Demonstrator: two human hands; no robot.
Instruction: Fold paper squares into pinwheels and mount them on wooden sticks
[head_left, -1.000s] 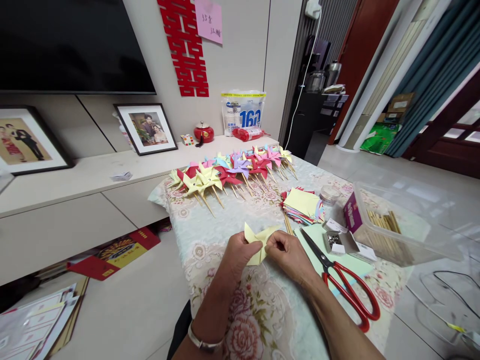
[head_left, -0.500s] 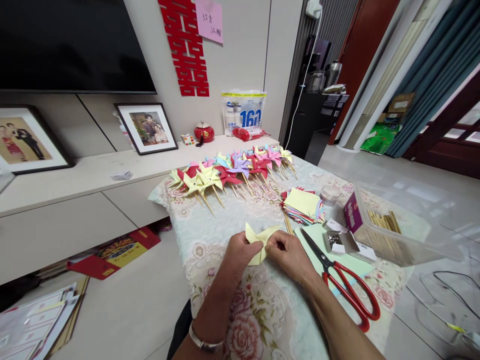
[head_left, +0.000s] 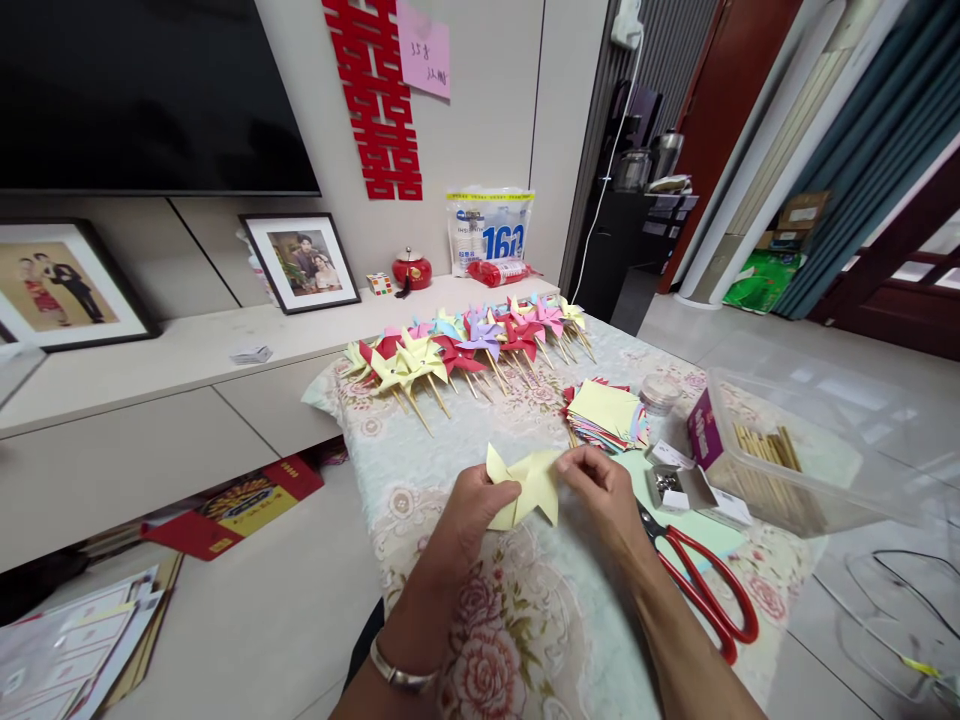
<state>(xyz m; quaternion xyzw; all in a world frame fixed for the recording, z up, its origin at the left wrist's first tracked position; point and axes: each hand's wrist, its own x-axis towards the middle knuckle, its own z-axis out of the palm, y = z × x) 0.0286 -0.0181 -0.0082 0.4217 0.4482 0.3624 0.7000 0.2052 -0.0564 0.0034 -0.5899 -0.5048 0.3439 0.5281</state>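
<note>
Head cam: yellow paper (head_left: 529, 487) btwn left hand (head_left: 471, 510) & right hand (head_left: 604, 492).

Landmark: the floral tablecloth (head_left: 525, 640).
Far edge of the cloth: a row of finished pinwheels (head_left: 465, 345) (yellow, red, purple, pink), sticks pointing toward the near edge.
Right of cloth centre: a stack of coloured paper squares (head_left: 606, 412), yellow on top.
Right near part: red-handled scissors (head_left: 701, 590), lying on a pale green sheet (head_left: 705, 525).
Right edge: a clear plastic box (head_left: 810, 450) with wooden sticks (head_left: 765, 445) inside.
Beyond the cloth: a low cabinet (head_left: 150, 400) bearing a framed photo (head_left: 300, 262) and a red pot (head_left: 412, 270).
</note>
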